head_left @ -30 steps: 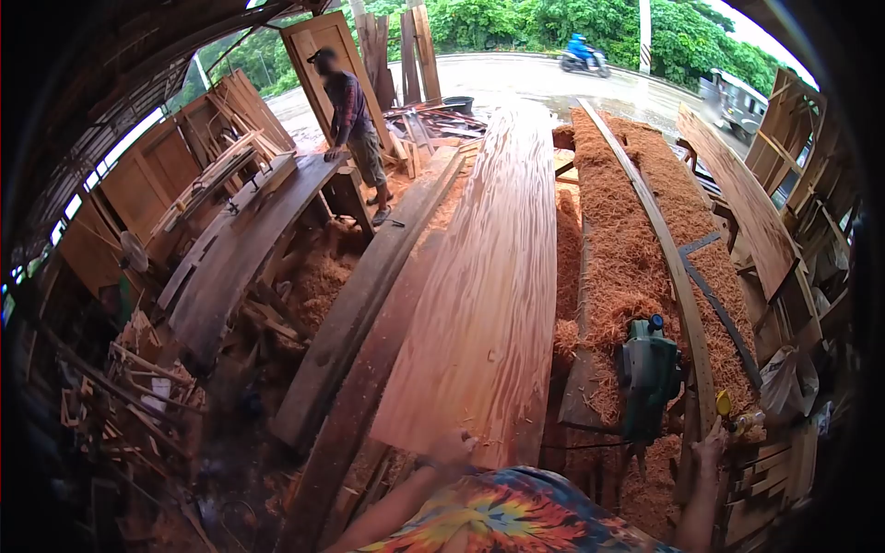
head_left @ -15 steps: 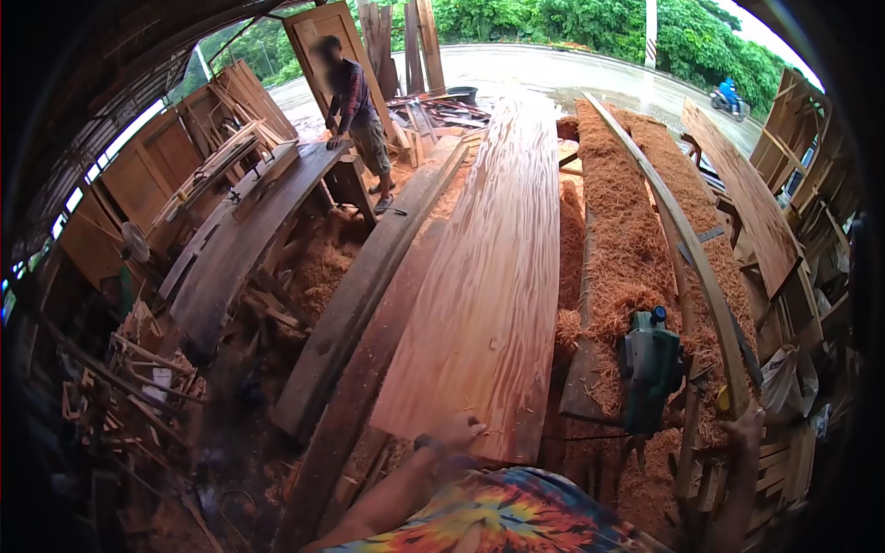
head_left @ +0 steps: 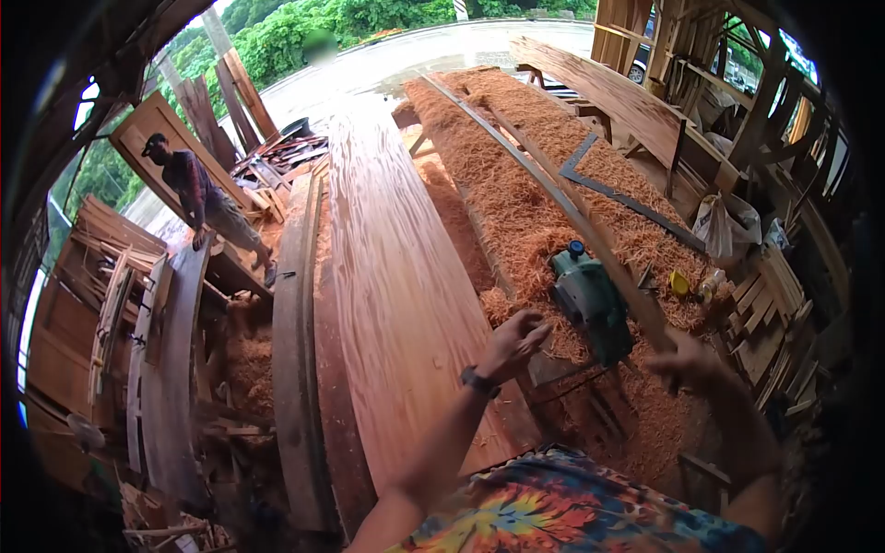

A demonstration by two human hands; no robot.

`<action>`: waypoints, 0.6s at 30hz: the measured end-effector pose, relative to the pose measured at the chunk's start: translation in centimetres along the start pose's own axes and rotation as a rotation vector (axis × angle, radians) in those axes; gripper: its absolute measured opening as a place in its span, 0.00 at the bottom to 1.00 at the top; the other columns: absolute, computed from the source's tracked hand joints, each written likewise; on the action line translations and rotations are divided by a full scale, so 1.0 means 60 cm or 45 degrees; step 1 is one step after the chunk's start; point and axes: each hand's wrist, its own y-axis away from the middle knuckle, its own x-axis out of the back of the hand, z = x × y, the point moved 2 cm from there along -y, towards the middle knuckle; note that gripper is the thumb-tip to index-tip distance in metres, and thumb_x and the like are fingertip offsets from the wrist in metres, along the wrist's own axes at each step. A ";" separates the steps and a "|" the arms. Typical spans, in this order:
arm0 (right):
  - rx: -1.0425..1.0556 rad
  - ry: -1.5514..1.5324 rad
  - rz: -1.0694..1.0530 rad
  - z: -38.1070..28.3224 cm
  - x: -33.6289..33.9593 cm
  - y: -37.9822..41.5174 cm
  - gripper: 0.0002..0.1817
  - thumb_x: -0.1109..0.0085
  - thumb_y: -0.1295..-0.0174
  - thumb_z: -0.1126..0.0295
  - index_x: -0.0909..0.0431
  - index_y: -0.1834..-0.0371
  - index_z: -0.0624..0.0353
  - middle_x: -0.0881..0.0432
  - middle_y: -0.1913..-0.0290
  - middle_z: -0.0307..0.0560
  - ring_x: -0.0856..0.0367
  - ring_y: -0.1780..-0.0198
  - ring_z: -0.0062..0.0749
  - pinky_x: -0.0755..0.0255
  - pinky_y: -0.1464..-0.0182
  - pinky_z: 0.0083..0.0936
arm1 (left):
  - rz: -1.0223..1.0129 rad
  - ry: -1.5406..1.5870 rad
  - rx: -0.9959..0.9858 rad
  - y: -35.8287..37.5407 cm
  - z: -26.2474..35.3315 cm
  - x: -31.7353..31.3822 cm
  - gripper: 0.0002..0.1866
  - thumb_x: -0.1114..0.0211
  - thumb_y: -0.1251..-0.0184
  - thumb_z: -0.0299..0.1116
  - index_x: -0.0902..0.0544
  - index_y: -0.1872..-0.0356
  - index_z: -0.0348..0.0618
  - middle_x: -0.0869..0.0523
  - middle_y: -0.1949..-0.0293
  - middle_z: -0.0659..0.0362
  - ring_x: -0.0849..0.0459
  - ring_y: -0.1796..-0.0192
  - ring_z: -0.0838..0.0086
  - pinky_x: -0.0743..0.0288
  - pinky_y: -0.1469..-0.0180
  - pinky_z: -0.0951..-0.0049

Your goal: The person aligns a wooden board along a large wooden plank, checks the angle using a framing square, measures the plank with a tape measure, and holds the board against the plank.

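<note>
My right hand [head_left: 687, 364] is closed round the near end of a long narrow wooden strip [head_left: 590, 230]. The strip slants away over a bed of wood shavings, passing just right of a green power planer [head_left: 590, 300]. My left hand [head_left: 516, 348], with a dark band at the wrist, hovers left of the planer, its fingers loosely bent and apart, holding nothing I can see. Below and left of it stretches a wide plank [head_left: 406, 276] with wavy grain. Behind the strip, a dark carpenter's square [head_left: 627, 195] lies on the shavings.
At the left, a person [head_left: 203, 198] stands by another workbench [head_left: 175, 369]. A thick beam [head_left: 295, 359] runs along the plank's left side. Another board [head_left: 627, 101] rests at the back right. A plastic bag [head_left: 726, 226], a yellow object [head_left: 679, 282] and stacked offcuts [head_left: 774, 313] are at the right.
The view has turned to the right. My left hand has risen from the plank's near end towards the planer. My right hand and the strip's near end have come left, nearer the planer.
</note>
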 end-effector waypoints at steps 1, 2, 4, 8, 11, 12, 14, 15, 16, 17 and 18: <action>-0.047 -0.075 -0.019 0.008 -0.031 0.026 0.43 0.25 0.50 0.53 0.33 0.36 0.65 0.21 0.61 0.46 0.21 0.67 0.26 0.24 0.73 0.24 | -0.046 0.184 0.012 -0.020 -0.001 -0.008 0.24 0.40 0.23 0.45 0.27 0.39 0.34 0.16 0.54 0.55 0.17 0.57 0.74 0.20 0.56 0.71; -0.061 -0.130 -0.020 0.043 -0.052 0.036 0.42 0.25 0.49 0.54 0.34 0.35 0.64 0.21 0.62 0.45 0.21 0.68 0.26 0.23 0.73 0.24 | -0.032 0.256 0.013 -0.039 0.003 -0.013 0.26 0.40 0.23 0.47 0.28 0.38 0.36 0.17 0.55 0.56 0.17 0.58 0.73 0.20 0.56 0.70; -0.099 -0.254 -0.056 0.116 -0.091 0.059 0.43 0.25 0.50 0.56 0.35 0.34 0.64 0.21 0.63 0.43 0.21 0.68 0.25 0.23 0.71 0.24 | 0.018 0.392 0.025 -0.068 0.011 -0.007 0.28 0.40 0.24 0.50 0.29 0.35 0.39 0.18 0.57 0.58 0.17 0.59 0.72 0.20 0.56 0.68; -0.153 -0.237 0.038 0.194 -0.188 0.129 0.49 0.20 0.54 0.58 0.36 0.31 0.65 0.19 0.58 0.46 0.18 0.60 0.26 0.22 0.57 0.25 | 0.005 0.886 0.326 -0.135 -0.017 -0.002 0.34 0.39 0.31 0.62 0.28 0.36 0.45 0.19 0.61 0.59 0.16 0.60 0.70 0.20 0.58 0.65; -0.074 0.154 0.268 0.196 -0.271 0.147 0.57 0.16 0.62 0.53 0.38 0.30 0.69 0.17 0.50 0.59 0.16 0.47 0.45 0.24 0.44 0.37 | 0.026 1.159 0.454 -0.151 -0.028 0.009 0.33 0.35 0.35 0.63 0.26 0.43 0.47 0.20 0.62 0.58 0.18 0.65 0.69 0.19 0.62 0.65; -0.107 0.277 0.369 0.166 -0.303 0.148 0.58 0.16 0.64 0.54 0.38 0.30 0.69 0.18 0.48 0.62 0.17 0.46 0.49 0.25 0.43 0.39 | 0.028 1.289 0.493 -0.159 -0.044 0.007 0.29 0.33 0.34 0.57 0.24 0.44 0.45 0.18 0.63 0.57 0.16 0.66 0.67 0.18 0.64 0.62; -0.109 0.361 0.603 0.182 -0.350 0.139 0.56 0.18 0.66 0.55 0.37 0.32 0.69 0.21 0.45 0.68 0.20 0.43 0.60 0.26 0.41 0.44 | 0.109 1.213 0.558 -0.176 -0.110 0.001 0.25 0.33 0.32 0.51 0.24 0.45 0.42 0.16 0.63 0.55 0.14 0.65 0.65 0.17 0.63 0.62; -0.064 0.369 0.644 0.202 -0.376 0.126 0.55 0.18 0.65 0.55 0.37 0.33 0.69 0.21 0.45 0.68 0.20 0.43 0.60 0.26 0.41 0.44 | 0.153 1.171 0.575 -0.181 -0.131 0.005 0.23 0.33 0.31 0.48 0.23 0.46 0.41 0.16 0.63 0.55 0.14 0.65 0.64 0.17 0.63 0.62; -0.017 0.381 0.690 0.219 -0.397 0.113 0.55 0.19 0.65 0.55 0.37 0.33 0.69 0.21 0.45 0.67 0.20 0.43 0.60 0.26 0.41 0.44 | 0.140 1.181 0.603 -0.174 -0.124 0.015 0.21 0.35 0.29 0.46 0.23 0.46 0.40 0.15 0.62 0.53 0.14 0.64 0.64 0.16 0.62 0.62; 0.023 0.397 0.731 0.230 -0.414 0.110 0.54 0.20 0.64 0.55 0.36 0.33 0.69 0.22 0.45 0.67 0.21 0.43 0.59 0.26 0.41 0.44 | 0.130 1.195 0.639 -0.157 -0.124 0.025 0.19 0.37 0.27 0.44 0.22 0.46 0.40 0.14 0.62 0.52 0.13 0.63 0.63 0.16 0.61 0.61; 0.090 0.334 0.723 0.233 -0.427 0.106 0.54 0.20 0.64 0.56 0.37 0.32 0.69 0.22 0.45 0.67 0.21 0.43 0.60 0.26 0.41 0.45 | 0.117 1.213 0.670 -0.148 -0.127 0.031 0.18 0.40 0.26 0.43 0.21 0.47 0.39 0.14 0.61 0.50 0.13 0.62 0.63 0.16 0.60 0.61</action>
